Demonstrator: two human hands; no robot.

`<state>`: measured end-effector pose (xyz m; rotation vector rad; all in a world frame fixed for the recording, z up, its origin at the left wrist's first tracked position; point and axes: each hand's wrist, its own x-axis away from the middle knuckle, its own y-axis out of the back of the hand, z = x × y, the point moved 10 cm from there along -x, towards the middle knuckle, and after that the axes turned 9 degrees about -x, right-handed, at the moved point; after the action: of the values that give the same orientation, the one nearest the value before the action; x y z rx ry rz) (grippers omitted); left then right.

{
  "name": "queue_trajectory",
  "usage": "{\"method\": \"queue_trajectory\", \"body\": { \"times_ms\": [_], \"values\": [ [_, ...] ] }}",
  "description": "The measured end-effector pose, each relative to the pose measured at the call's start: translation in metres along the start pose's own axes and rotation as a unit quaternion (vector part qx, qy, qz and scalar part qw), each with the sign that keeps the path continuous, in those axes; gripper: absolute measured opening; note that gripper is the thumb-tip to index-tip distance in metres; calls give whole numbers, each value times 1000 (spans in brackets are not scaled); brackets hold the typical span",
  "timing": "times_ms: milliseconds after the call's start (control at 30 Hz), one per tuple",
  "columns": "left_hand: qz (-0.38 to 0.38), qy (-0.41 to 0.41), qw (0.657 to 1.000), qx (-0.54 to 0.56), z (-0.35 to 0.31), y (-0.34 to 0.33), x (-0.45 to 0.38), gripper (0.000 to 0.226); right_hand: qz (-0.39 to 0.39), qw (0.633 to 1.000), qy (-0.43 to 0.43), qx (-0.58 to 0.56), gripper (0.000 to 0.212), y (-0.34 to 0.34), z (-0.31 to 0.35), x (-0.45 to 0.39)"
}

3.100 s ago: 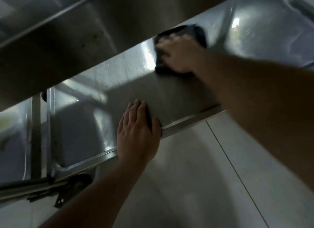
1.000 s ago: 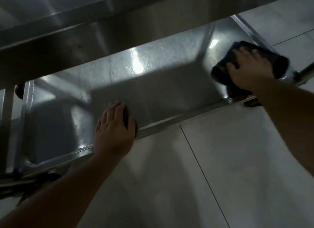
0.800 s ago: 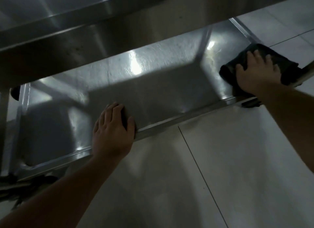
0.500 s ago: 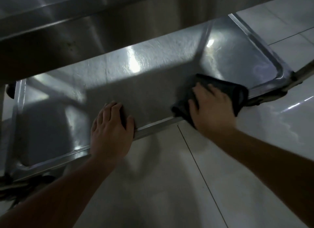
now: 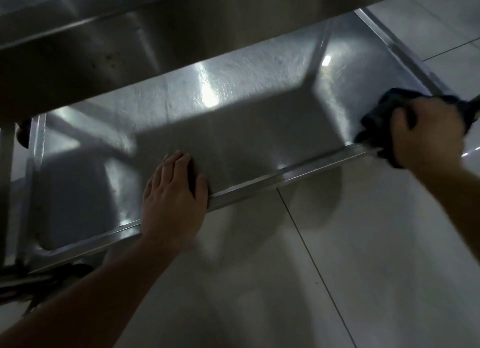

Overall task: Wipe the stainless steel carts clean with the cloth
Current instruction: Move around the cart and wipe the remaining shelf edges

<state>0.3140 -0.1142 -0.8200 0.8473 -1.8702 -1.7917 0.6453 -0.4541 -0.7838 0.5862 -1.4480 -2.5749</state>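
The right hand (image 5: 428, 137) has its grip curled around a dark cloth (image 5: 381, 114) — fingers bunched over the top of it, thumb side toward the shelf's middle — and holds it against the near right corner of the cart's lower shelf (image 5: 246, 129). The cloth is crumpled, part of it draped over the shelf's raised front rim (image 5: 285, 177) and part of it spilling out behind the knuckles toward the right edge. The hand is somewhat blurred, so the exact lie of each finger is hard to make out.

The left hand (image 5: 174, 199) lies flat over the same front rim, left of its midpoint, its grip spread and relaxed: the fingers stretch forward onto the shelf surface, close together, while the thumb lies along the rim. It holds nothing. The two hands are well apart along that front edge.

The shelf is a shallow stainless steel tray with rounded corners and a scratched, shiny surface — bright reflections sit toward its far edge, and a broad shadow covers its middle. Above it, the cart's upper shelf (image 5: 130, 36) crosses the top of the view. A dark caster (image 5: 23, 132) shows at the far left corner. Pale floor tiles (image 5: 337, 269) with thin dark joints lie beneath and in front of the cart.
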Motion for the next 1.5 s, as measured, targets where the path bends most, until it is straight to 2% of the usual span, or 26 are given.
{"method": "queue_trajectory", "body": {
  "times_ms": [33,100,200,267,367,433,500,533,600,700,800,867,933,1000,1100,1167,1233,1300,1333,1500],
  "values": [
    [0,1,1000,-1,-1,0,0,57,-9,999,-42,10,46,7,-15,-10],
    [2,5,1000,0,-1,0,0,54,-21,996,-71,49,51,6,-20,-14],
    [5,7,1000,-2,-3,0,0,57,-28,996,-37,77,46,-8,16,11],
    [6,6,1000,-4,-5,1,0,61,-10,998,33,52,38,-20,66,44],
    [7,3,1000,-5,-5,-1,1,63,96,977,168,-84,26,-56,165,113],
    [-1,-9,1000,-2,-5,0,3,61,216,927,279,-123,30,-91,229,160],
    [-11,-19,1000,9,-3,1,3,60,317,876,344,-122,43,-119,263,183],
    [-17,-21,1000,13,-2,2,4,59,333,865,358,-115,47,-127,269,176],
    [-30,-27,999,8,-2,4,4,59,329,867,369,-66,51,-141,261,139],
    [-31,-27,999,13,-3,5,4,59,261,920,291,30,54,-146,208,34],
    [-16,-17,1000,17,-2,2,5,60,156,980,98,73,64,-121,117,-63],
    [-17,-16,1000,12,-4,1,5,60,130,985,-53,99,74,-111,66,-84],
    [-19,-9,1000,9,-5,0,4,61,148,979,-96,100,76,-118,66,-81],
    [-18,1,1000,8,-4,-1,3,62,173,981,-38,79,74,-131,106,-66],
    [-15,1,1000,5,-3,-3,3,61,213,971,102,31,69,-148,195,-15],
    [-22,7,1000,19,-2,-1,3,63,258,943,210,14,68,-161,255,38],
    [-30,30,998,44,3,3,3,65,316,896,311,10,67,-171,295,92],
    [-34,51,996,62,8,5,3,70,350,856,381,11,65,-170,300,136],
    [-33,53,996,67,8,5,2,73,351,848,397,5,64,-164,294,148],
    [-3,31,999,41,5,-2,1,77,315,848,426,25,67,-133,253,160]
  ]
}}
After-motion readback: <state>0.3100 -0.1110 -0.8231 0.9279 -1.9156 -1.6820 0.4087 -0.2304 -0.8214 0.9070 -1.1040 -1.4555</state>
